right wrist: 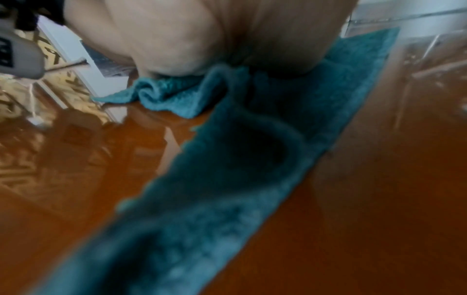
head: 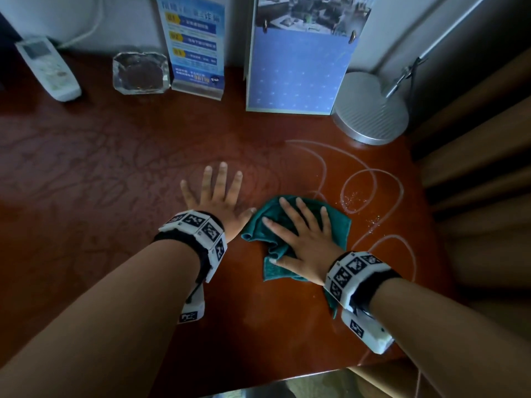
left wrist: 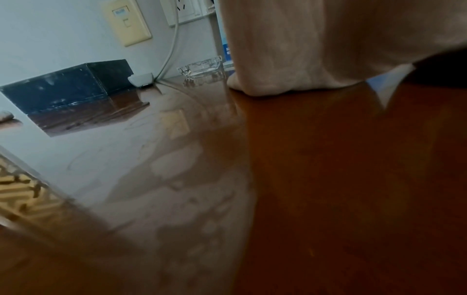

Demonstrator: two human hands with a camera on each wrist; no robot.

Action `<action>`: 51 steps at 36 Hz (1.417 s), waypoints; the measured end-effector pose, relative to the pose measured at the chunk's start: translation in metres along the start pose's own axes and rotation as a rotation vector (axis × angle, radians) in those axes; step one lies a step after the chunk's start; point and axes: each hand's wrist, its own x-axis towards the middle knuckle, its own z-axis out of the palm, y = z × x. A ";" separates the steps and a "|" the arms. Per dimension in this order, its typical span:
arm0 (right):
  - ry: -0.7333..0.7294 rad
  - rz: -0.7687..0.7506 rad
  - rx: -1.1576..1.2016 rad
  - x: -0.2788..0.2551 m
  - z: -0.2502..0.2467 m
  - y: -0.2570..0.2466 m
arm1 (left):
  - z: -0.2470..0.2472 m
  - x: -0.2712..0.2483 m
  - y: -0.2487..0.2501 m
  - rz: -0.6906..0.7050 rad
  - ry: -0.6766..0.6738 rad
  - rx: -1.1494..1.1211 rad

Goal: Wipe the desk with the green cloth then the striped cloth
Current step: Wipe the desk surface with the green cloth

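Note:
The green cloth (head: 340, 225) lies crumpled on the reddish-brown desk (head: 100, 196), right of centre. My right hand (head: 301, 234) presses flat on it with straight, spread fingers; the right wrist view shows my palm on the green cloth (right wrist: 240, 159), which trails back under the wrist. My left hand (head: 218, 193) lies flat on the bare desk just left of the cloth, fingers spread, thumb tip near the cloth's edge. In the left wrist view the left hand (left wrist: 290, 59) rests on the glossy desk (left wrist: 328, 179). No striped cloth is in view.
Whitish looping streaks and droplets (head: 373, 185) mark the desk right of the cloth. Along the back stand a remote control (head: 47, 67), a glass ashtray (head: 140, 73), a blue leaflet stand (head: 195, 47), a blue calendar (head: 298, 67) and a lamp base (head: 370, 110). A dark box (left wrist: 68, 83) sits far left.

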 end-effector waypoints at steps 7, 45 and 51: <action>0.047 0.112 0.036 0.028 -0.020 0.001 | 0.000 0.002 0.000 -0.003 -0.024 -0.004; 0.169 0.674 0.410 0.143 -0.090 0.032 | 0.011 0.008 -0.005 0.013 0.088 -0.040; 0.207 0.830 0.569 0.130 -0.094 0.038 | 0.010 0.008 -0.005 0.017 0.081 -0.058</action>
